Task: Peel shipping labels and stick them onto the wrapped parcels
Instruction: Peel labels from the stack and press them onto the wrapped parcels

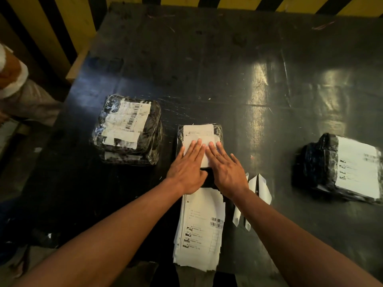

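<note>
Head view. Left hand [187, 170] and right hand [226, 169] lie flat, fingers spread, palms down on a white shipping label [198, 134] laid over the middle parcel [218, 131], a small black wrapped package at the centre of the dark table [228, 59]; neither hand grasps anything, both only press. The label's long axis runs away from the person, its printed header at the far end; it appears roughly square to the parcel. Likely faults: uneven pressure on the crinkled wrap could trap a crease or bubble; a sideways slide of the palms could skew the label before it bonds; its near edge, hidden under the hands, may overhang and lift. The label stack [200, 228] lies just nearer the person; peeled backing strips [262, 189] lie beside the right wrist; a left parcel [128, 125] and a right parcel [339, 168] already carry labels.
</note>
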The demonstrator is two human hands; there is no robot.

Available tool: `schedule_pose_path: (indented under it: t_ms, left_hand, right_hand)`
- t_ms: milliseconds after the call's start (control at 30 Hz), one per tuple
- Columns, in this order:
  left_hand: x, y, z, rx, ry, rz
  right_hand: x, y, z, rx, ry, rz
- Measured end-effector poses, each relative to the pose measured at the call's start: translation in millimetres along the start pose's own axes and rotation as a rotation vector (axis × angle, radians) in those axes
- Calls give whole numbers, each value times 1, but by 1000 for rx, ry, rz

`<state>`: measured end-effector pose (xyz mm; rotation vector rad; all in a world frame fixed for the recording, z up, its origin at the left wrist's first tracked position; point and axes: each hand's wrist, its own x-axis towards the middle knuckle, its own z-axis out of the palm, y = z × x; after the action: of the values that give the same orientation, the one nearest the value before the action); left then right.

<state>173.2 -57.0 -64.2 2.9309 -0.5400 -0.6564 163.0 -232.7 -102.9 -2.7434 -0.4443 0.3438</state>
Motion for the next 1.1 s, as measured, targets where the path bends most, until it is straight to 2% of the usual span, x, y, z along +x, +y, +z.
schedule_pose_path:
  t_ms: [133, 300, 467, 533, 700, 800, 867, 967, 1100]
  left_hand:
    - [-4, -19, 2, 103, 22, -53]
    - [-5, -23, -10, 79, -4, -178]
    - [19, 0, -15, 22, -4, 13]
    - [26, -6, -13, 42, -10, 17]
    - [16, -41, -11, 95, 2, -157]
    - [17, -37, -15, 70, 2, -239]
    - [26, -21, -19, 18, 30, -207]
    - [43, 0, -23, 0, 27, -50]
    - [51, -16, -22, 41, -7, -17]
  right_hand:
    - [-1, 2, 0, -17, -9, -10]
    - [0, 0, -4, -2, -45, 9]
    - [-1, -1, -5, 7, -43, 5]
    - [-1, 1, -4, -7, -30, -2]
    - [1, 2, -1, -6, -52, 6]
    - [1, 1, -3, 4, -54, 4]
    - [0, 1, -2, 15, -43, 9]
    - [0, 2, 0, 17, -43, 18]
    - [0, 1, 0, 7, -24, 13]
